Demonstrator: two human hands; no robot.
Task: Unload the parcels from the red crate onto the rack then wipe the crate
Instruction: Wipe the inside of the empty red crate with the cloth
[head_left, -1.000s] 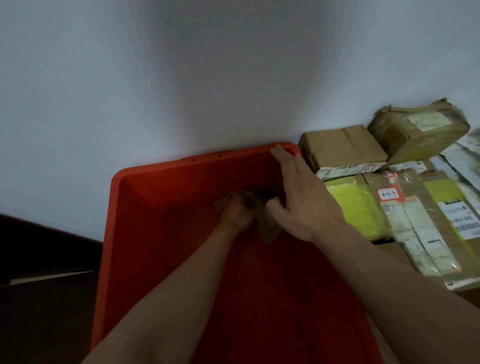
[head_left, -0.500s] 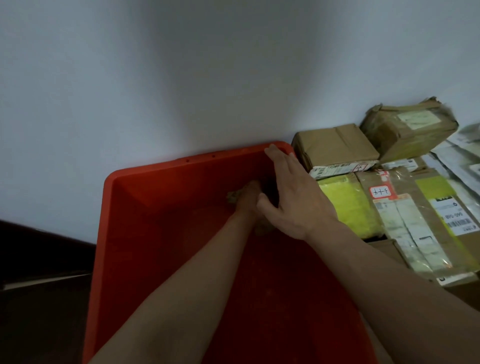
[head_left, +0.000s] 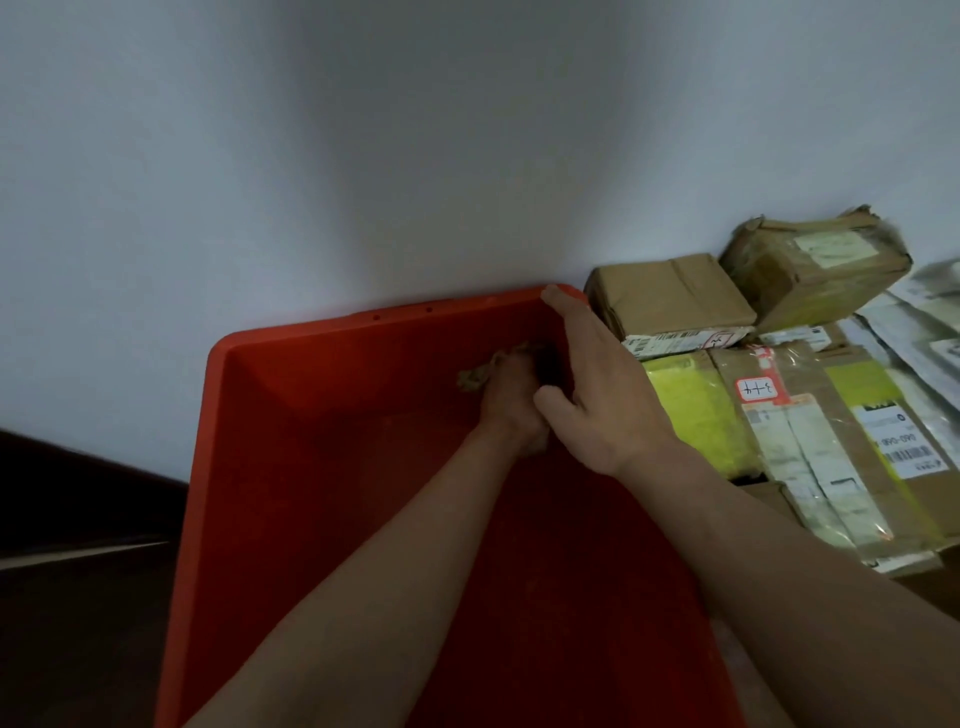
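Fingers of left hand (head_left: 511, 410) clench rag (head_left: 475, 376) in red crate (head_left: 311, 332); right hand (head_left: 597, 395) flat on rim.

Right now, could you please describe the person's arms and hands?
The left arm and right arm are bare to the frame's edge, with no sleeves. The left hand and right hand wear no gloves, and no watch or ring shows; the left hand is partly hidden.
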